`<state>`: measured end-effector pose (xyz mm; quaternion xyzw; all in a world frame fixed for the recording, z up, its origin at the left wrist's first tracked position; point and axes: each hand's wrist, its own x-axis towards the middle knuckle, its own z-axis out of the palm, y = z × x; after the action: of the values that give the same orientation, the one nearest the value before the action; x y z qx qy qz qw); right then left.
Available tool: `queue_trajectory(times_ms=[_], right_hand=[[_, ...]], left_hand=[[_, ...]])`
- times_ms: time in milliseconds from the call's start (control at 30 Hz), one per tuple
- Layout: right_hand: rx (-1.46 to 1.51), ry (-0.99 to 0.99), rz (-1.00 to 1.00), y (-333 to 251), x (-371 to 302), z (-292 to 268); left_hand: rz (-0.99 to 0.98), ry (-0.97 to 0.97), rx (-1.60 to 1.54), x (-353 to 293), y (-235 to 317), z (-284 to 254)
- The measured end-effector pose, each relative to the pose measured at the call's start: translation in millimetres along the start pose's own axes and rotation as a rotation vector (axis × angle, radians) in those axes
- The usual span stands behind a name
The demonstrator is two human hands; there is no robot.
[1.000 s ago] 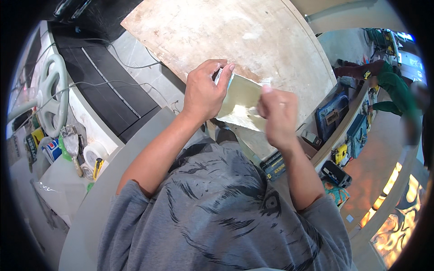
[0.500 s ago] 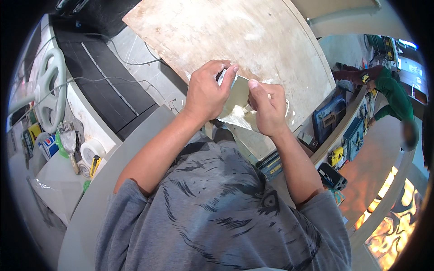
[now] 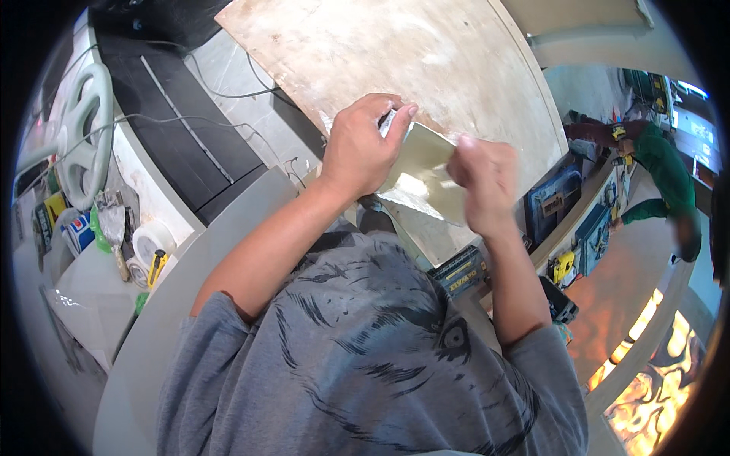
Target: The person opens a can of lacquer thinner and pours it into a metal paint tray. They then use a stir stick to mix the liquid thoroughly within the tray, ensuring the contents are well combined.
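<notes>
A shiny olive-silver sheet-like piece [image 3: 426,156] with a crinkled, whitish lower edge is held up in front of my body, above the near edge of the wooden board. My left hand [image 3: 359,148] grips its left side, thumb on top and fingers curled behind. At its right edge is my right hand [image 3: 487,182], closed and smeared by motion. Whatever those fingers pinch does not show. Whether the piece is a flattened packet or a single sheet, I cannot tell.
A pale wooden board [image 3: 403,53] with white smudges lies ahead. On the left are a putty knife [image 3: 114,232], a tape roll [image 3: 154,242], a yellow cutter [image 3: 157,267] and a grey handwheel [image 3: 87,137]. Toolboxes [image 3: 551,201] stand right; a green-clad person [image 3: 661,163] is beyond.
My right hand has moved right, away from the middle of the piece, and blurred. More of the shiny surface shows. My left hand keeps its grip, shifted slightly right and up.
</notes>
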<state>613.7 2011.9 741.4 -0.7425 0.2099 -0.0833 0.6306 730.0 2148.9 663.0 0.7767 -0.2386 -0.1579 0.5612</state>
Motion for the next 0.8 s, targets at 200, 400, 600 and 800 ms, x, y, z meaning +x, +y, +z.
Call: queue_trajectory(times_ms=[200, 400, 600, 800], right_hand=[[-0.056, 0.022, -0.104, 14.0, -5.2, -7.0], [0.139, 0.134, 0.013, 39.7, -37.7, -3.0], [0.295, 0.523, -0.027, 39.2, -50.4, -0.9], [0.485, 0.582, -0.075, 3.4, -44.3, -12.5]], left_hand=[[-0.012, -0.021, 0.024, 1.9, 5.9, -4.3], [-0.016, -0.02, 0.048, 2.3, 6.5, -4.3], [-0.012, -0.01, 0.071, 0.8, 4.8, -2.1], [-0.033, -0.046, 0.052, 1.1, 8.4, -5.2]])
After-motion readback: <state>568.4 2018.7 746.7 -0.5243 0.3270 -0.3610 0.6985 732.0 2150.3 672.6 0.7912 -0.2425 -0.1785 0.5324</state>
